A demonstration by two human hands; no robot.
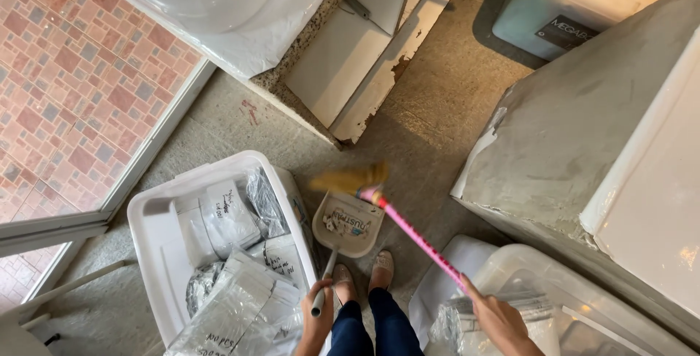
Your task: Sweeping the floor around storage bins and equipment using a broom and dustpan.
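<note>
Dustpan [348,223] is set flat on the floor [430,115], just ahead of the feet [364,272], its mouth turned away from the person and a few pale scraps already lying in its tray. Its grey handle is gripped by the left hand [319,321], fingers wrapped round the shaft. The broom [397,217] is held in the right hand [499,319], fingers clamped on the pink stick near its upper end; the yellow bristles are blurred right at the pan's far lip. Sweeping into the pan looks to be the step in hand, and it seems well along, since little loose dirt can be made out nearby. What the next move calls for, by the look of it, is a short stroke drawn toward the pan while the lip is kept pressed down, so that nothing slips beneath it. The floor is speckled grey stone, worn and stained. To the left of the pan stands a white bin [157,236] filled with plastic-wrapped bundles; a clear tub [561,294] sits at the right. A peeling grey block [569,130] rises on the right, flaking white boards [364,57] lean ahead, and red paving [69,86] is seen beyond a white frame at the left edge.
</note>
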